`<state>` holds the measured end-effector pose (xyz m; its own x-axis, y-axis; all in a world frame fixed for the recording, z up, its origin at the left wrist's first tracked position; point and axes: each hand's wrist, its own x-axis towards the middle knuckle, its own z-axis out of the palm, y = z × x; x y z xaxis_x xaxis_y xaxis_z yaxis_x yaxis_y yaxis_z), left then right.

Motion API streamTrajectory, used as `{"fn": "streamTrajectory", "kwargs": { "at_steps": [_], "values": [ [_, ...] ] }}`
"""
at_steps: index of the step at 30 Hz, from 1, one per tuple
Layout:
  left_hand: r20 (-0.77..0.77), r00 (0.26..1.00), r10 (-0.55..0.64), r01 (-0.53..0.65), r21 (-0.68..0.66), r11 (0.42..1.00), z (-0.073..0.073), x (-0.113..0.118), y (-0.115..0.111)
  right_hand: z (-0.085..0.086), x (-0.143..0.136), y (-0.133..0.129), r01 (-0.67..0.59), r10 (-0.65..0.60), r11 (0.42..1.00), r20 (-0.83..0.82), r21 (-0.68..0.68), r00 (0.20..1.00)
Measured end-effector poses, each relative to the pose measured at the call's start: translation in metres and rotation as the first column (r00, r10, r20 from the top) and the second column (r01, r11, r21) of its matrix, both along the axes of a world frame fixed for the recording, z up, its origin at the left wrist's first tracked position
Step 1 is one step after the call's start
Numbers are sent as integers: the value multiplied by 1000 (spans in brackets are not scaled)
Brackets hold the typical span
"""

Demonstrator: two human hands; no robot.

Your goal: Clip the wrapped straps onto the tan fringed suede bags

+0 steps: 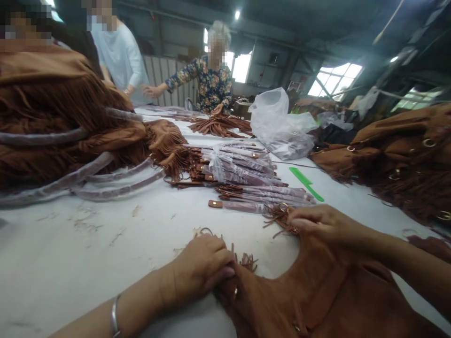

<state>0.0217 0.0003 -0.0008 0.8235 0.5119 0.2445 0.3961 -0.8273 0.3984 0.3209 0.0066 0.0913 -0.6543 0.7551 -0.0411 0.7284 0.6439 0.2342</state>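
A brown suede-like bag with fringe and metal rings lies at the lower right of the head view. My left hand is closed on the bag's near-left top corner, its fingertips curled under and partly hidden. The opposite top corner is pinched in my right hand, beside a gold ring and some fringe strands. Between the hands the bag's top edge dips in a curve. Just beyond my right hand lies a plastic-wrapped strap with a brown snap end.
Bundled wrapped straps lie mid-table. A green plastic tool rests right of them, before a white plastic bag. Fringed brown bags are heaped left and right. Several people stand around the far side, one handling brown strips.
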Motion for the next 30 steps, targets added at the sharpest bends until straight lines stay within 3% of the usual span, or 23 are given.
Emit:
{"fn": "streamTrajectory", "kwargs": {
  "at_steps": [4, 6, 11, 16, 18, 20, 22, 25, 28, 30],
  "values": [
    [118, 992, 35, -35, -5, 999, 1, -8, 3, -31, -71, 51, 56, -57, 998, 45, 19, 997],
    [197, 977, 77, -83, 23, 996, 1, -11, 5, -49, -94, 66, 88, -89, 996, 87, 12, 992],
    [277, 945, 176, -204, 73, 976, -8, -15, 15, -76, -101, 88, 58, -62, 998, 153, 34, 986],
    [382, 891, 246, -261, -13, 965, -12, -17, 17, -68, -87, 97, 49, -56, 997, 116, 55, 992],
    [443, 826, 348, -319, -143, 937, -9, -19, 18, -53, -85, 95, 53, -62, 991, 65, 126, 996],
    [473, 733, 489, -346, -361, 866, -3, -20, 20, -33, -89, 89, 38, -43, 968, 16, 248, 999],
    [474, 626, 619, -277, -607, 745, 4, -20, 21, -16, -100, 78, -9, 9, 923, 1, 385, 1000],
    [497, 490, 717, -4, -821, 571, 15, -17, 18, -1, -130, 58, -120, 123, 836, 30, 535, 992],
    [586, 344, 734, 283, -810, 514, 25, -15, 12, 0, -170, 37, -194, 204, 785, 51, 588, 978],
    [631, 182, 754, 425, -742, 518, 29, -15, 11, -1, -195, 26, -212, 231, 781, 44, 588, 972]
  ]
}}
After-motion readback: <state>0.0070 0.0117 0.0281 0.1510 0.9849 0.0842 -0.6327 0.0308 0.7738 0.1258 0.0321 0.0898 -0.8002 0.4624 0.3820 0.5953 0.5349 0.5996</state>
